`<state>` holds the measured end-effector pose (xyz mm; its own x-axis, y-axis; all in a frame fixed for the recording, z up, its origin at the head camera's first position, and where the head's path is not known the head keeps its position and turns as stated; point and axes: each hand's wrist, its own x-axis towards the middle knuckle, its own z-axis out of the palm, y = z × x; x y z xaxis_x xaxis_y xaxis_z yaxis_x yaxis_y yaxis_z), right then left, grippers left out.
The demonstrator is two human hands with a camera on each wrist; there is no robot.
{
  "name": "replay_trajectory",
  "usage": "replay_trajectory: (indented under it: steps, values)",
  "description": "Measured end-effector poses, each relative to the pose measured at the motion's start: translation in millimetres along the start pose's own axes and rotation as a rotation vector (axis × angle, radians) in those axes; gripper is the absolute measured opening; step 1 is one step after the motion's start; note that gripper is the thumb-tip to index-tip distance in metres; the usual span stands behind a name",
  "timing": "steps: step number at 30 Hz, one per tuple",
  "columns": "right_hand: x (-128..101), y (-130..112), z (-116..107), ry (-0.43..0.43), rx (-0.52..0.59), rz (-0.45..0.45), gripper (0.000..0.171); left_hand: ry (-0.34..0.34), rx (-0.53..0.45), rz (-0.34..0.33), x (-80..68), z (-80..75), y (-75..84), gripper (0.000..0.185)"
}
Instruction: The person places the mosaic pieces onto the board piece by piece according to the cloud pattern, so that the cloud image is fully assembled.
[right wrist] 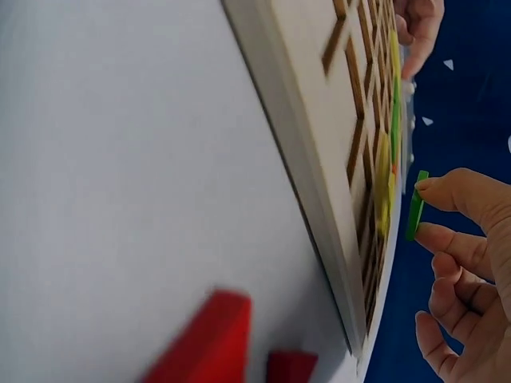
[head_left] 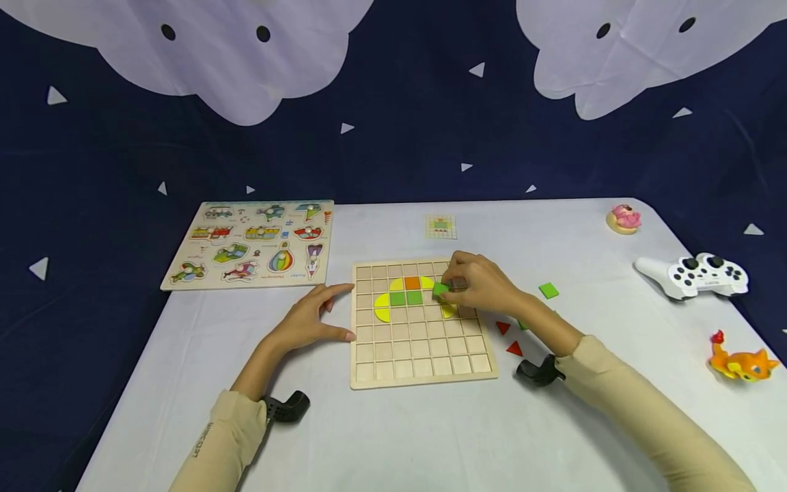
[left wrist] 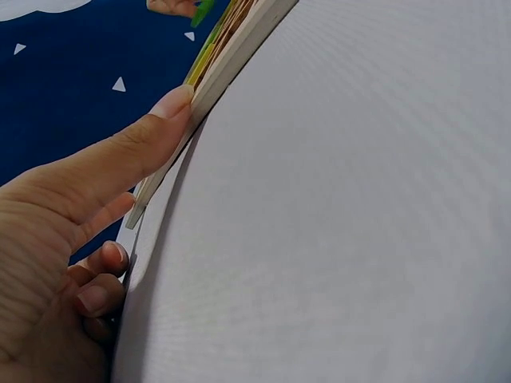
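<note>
White table point(head_left: 393, 437): left hand point(head_left: 307, 321) at board point(head_left: 424, 355) edge, right hand point(head_left: 486, 283) pinches green tile point(head_left: 440, 289).

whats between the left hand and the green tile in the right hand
In the head view, the left part of the wooden grid board lies between them: empty cells, then the yellow pieces and green squares. The left hand touches the board's edge; the right hand pinches the green tile.

A vehicle puzzle board point(head_left: 252, 244), white game controller point(head_left: 695, 275) and orange toy point(head_left: 740, 362).

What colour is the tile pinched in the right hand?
Green. The tile held by the right hand shows best in the head view, over the wooden board.
</note>
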<state>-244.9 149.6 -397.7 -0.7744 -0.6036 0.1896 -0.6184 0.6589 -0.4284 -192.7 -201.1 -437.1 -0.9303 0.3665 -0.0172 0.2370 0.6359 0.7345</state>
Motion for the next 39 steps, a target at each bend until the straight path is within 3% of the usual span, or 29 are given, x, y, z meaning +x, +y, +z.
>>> replay_trajectory:
  steps: [9, 21, 31, 39]
  values:
    - [3, -4, 9, -0.023, -0.030, -0.067, 0.017, -0.003, -0.001, -0.002, 1.0, -0.4, 3.0, 0.091]
    - [7, -8, 9, -0.057, -0.053, -0.086, 0.011, -0.004, 0.008, 0.004, 1.5, -2.6, 4.7, 0.091]
    - [3, -12, 8, -0.017, -0.084, -0.122, 0.019, -0.006, -0.008, -0.020, 0.5, -0.3, 2.0, 0.091]
    - [-16, -2, -11, -0.016, -0.013, -0.023, 0.023, -0.005, -0.006, -0.018, 0.4, 0.3, 1.8, 0.091]
